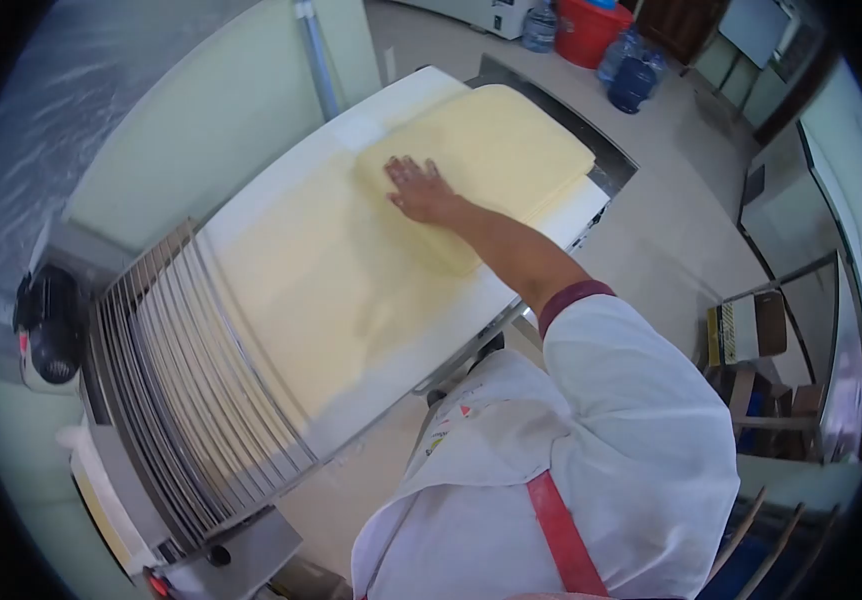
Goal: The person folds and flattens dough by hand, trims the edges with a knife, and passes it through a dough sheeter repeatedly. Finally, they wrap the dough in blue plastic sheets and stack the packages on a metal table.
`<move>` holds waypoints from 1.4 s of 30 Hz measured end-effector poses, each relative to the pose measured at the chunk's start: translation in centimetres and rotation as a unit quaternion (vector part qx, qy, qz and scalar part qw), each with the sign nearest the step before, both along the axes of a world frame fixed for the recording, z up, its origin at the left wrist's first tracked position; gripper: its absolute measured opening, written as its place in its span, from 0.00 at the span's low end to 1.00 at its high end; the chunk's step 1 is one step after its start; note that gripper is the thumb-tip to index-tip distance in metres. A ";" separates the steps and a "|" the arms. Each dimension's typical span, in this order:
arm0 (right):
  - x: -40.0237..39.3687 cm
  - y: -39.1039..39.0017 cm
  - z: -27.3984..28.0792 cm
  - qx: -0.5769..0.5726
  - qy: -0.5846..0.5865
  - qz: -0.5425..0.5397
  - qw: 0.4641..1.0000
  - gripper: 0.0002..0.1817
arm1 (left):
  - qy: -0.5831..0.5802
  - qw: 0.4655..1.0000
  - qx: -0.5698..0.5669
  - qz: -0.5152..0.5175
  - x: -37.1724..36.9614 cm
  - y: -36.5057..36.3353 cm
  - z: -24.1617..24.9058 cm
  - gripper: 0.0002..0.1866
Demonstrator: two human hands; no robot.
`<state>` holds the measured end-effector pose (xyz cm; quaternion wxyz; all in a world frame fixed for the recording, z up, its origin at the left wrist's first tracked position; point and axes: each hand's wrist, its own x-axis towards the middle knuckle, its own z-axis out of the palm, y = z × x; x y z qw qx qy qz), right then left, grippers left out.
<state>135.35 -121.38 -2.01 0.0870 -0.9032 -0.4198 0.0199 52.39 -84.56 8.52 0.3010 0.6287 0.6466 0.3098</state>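
Note:
My right hand rests palm down with its fingers spread on a pale yellow dough sheet, near the edge of its thicker, folded part. A thinner stretch of the same dough lies flat on the white belt and runs to the metal bars at the lower left. No part of my left hand shows.
Parallel metal guard bars cover the machine's lower left end, beside a black motor. A red bucket and water bottles stand on the floor behind. An open cardboard box sits at the right.

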 end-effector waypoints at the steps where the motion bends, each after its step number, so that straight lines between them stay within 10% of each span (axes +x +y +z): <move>1: 1.3 0.7 0.0 -0.006 0.014 -0.001 1.000 0.34 | 0.028 0.999 0.017 0.007 3.5 -0.8 -0.5 0.29; 18: -10.2 8.0 0.7 0.043 0.060 0.051 0.996 0.41 | 0.199 0.973 0.075 0.092 24.4 -16.7 -6.2 0.36; 29: -2.6 5.9 2.6 0.270 0.266 0.159 0.912 0.32 | 0.437 0.857 0.129 0.241 20.7 -13.0 8.9 0.41; 31: 5.0 0.5 2.3 0.397 0.295 0.080 0.865 0.27 | 0.341 0.815 0.466 0.049 20.5 -6.0 5.7 0.26; 33: 12.7 -5.5 1.8 0.403 0.219 -0.025 0.888 0.25 | 0.227 0.909 0.329 -0.119 34.1 -6.7 4.1 0.22; 38: 20.1 -12.8 -1.9 0.345 0.360 -0.055 0.865 0.33 | 0.042 0.880 0.118 -0.458 73.5 -17.3 -1.0 0.24; 42: 20.0 -13.1 -2.1 0.301 0.398 0.044 0.866 0.38 | 0.032 0.735 0.215 -0.643 93.2 -24.1 -8.6 0.25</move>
